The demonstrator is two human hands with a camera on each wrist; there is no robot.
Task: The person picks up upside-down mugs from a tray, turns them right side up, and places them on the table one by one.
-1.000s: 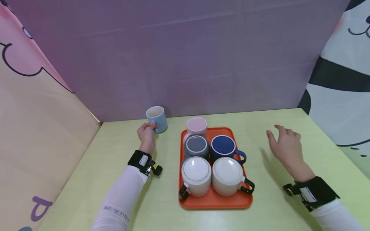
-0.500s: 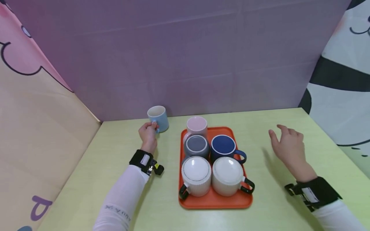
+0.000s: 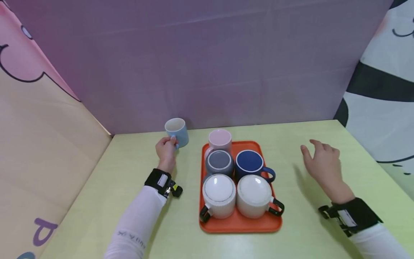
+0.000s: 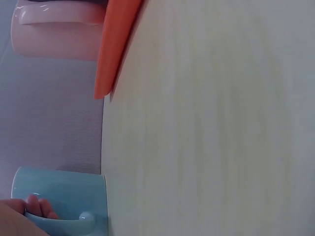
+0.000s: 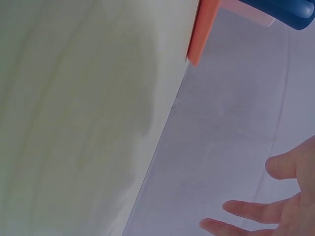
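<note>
Head view, left hand: the left hand (image 3: 166, 151) has its fingers curled round the handle of the light blue mug (image 3: 177, 127), which stands upright at the far left of the tabletop (image 3: 129, 187), close to the purple backdrop (image 3: 207, 64) and well clear of the orange tray (image 3: 240, 225).
Head view, right hand: the right hand (image 3: 321, 160) hovers over the tabletop right of the tray, fingers spread and relaxed, gripping nothing.
Head view, tray: pink mug (image 3: 220, 139) at the far end, grey mug (image 3: 219, 162) and navy mug (image 3: 252, 164) behind two white mugs (image 3: 219, 196) that stand upside down at the near end, all packed touching.
Left wrist view: fingertips (image 4: 37, 206) wrap the mug's handle; the tray's edge (image 4: 115, 46) and the pink mug (image 4: 56, 32) show farther off.
Right wrist view: open fingers (image 5: 256, 211) against the backdrop; the tray's corner (image 5: 202, 34) and the navy mug's handle (image 5: 285, 12) sit at the top.
Risk, grip: held by the handle alone, the blue mug could swing or tip if lifted fast.
Risk, tray: five mugs crowd it, so a mug brought in low could knock the pink one or catch the rim.
</note>
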